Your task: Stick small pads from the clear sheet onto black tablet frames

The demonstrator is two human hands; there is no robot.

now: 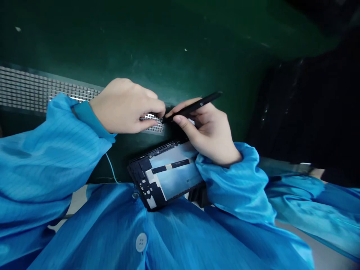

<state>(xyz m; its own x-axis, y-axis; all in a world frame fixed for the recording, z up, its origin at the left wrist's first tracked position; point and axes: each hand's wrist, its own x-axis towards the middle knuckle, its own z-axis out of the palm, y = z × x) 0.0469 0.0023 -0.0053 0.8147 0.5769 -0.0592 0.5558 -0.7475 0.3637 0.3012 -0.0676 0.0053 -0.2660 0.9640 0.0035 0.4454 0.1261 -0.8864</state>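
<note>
My left hand (pixel 126 107) bends over the right end of a long sheet of small grey squares (pixel 25 88), its thumb and fingers curled onto that end. In my right hand (pixel 210 131) a slim black pen-like tool (pixel 201 103) is pinched between thumb and fingers. The tool slants down to the left, its lower tip close to the sheet's end and to my left fingertips. Below the hands lies an opened electronic device (pixel 174 180) with a silvery panel, a dark strip across it and a black frame. My right wrist and sleeve cover its right side.
The work surface is a dark green mat (pixel 168 45) with a few small white specks (pixel 185 49). A black covering (pixel 298 112) stands at the right. Beyond my right sleeve is another person's blue sleeve (pixel 312 202). A thin blue cord (pixel 111 168) hangs from my left cuff.
</note>
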